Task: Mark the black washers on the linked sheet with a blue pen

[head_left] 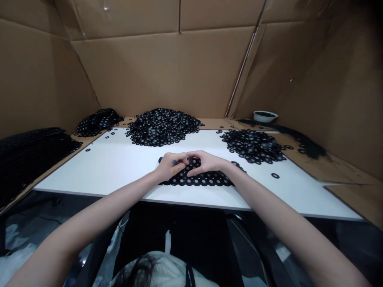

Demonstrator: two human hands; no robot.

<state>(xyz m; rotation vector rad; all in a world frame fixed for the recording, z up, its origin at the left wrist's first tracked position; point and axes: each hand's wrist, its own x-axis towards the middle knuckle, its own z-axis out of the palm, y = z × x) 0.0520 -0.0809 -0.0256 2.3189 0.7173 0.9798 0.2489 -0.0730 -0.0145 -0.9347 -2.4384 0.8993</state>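
Observation:
A black mat of linked rings [206,181] lies flat near the front edge of the white board, with white dots showing through its holes. My left hand [171,166] is over the mat's left part, its fingers closed around a small blue stick-like tool [175,162]; the tip is hidden. Over the middle of the mat, my right hand [208,162] curves with thumb and fingers apart. Its thumb rests at the mat, while its fingertips meet those of my left hand. Whether a small ring sits between the fingertips is too small to tell.
Loose black rings form a large pile [163,125] at the back and a smaller pile [254,146] at right. A white bowl [265,116] stands at back right. Black ring material [97,121] and a dark stack [32,155] lie at left. Cardboard walls [155,71] enclose the white board [98,167].

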